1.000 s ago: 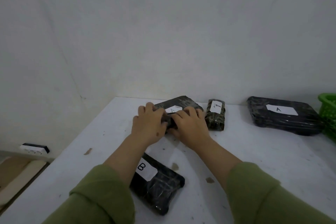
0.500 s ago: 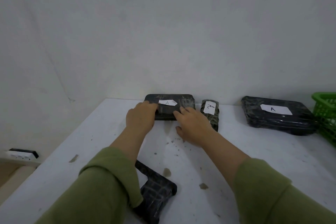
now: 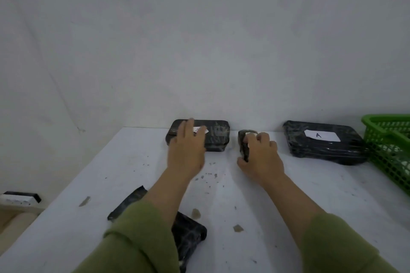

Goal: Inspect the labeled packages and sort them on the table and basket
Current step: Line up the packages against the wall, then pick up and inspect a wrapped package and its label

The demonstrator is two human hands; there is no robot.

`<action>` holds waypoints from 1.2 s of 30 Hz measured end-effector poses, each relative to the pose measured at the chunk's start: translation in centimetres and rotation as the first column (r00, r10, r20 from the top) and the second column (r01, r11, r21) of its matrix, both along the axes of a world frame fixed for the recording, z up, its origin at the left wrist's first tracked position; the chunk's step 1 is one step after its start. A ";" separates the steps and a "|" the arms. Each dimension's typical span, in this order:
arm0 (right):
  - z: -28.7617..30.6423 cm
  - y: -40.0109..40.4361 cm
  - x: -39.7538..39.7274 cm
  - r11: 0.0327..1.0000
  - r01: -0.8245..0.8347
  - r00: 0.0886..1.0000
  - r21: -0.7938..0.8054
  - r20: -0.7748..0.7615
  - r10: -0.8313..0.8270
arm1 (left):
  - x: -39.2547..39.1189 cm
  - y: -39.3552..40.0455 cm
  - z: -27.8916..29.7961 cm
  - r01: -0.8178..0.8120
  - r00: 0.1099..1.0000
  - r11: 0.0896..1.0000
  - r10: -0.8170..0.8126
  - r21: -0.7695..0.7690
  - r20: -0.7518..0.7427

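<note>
A flat black wrapped package [image 3: 216,137] with a white label lies against the back wall. My left hand [image 3: 187,153] hovers over its front left part with fingers straight, partly covering the label. My right hand [image 3: 260,157] grips a small narrow black package [image 3: 243,143] just right of it, fingers curled over its top. A larger black package labelled A [image 3: 321,142] lies at the back right. Another black package [image 3: 188,235] sits near the table's front, mostly hidden under my left sleeve. The green basket [image 3: 390,139] stands at the right edge.
The white table [image 3: 221,195] has scuffs and small brown stains. Its left edge drops to a floor with a white and black power strip [image 3: 20,198]. A plain wall closes the back.
Both hands pushed the labelled package back to the wall and let it go. My right hand then moved right and took hold of the small narrow package. My left hand lifted slightly.
</note>
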State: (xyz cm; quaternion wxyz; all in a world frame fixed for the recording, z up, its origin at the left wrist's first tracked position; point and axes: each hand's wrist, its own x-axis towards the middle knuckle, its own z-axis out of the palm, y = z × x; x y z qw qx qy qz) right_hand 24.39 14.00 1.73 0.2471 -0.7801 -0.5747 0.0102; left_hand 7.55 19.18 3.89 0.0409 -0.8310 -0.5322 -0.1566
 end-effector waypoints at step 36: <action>0.1 -22.1 -1.1 0.933 -0.163 -0.006 0.320 -0.946 0.324 | -2.2 -23.4 -2.1 0.443 0.011 0.877 0.202 -0.186 0.979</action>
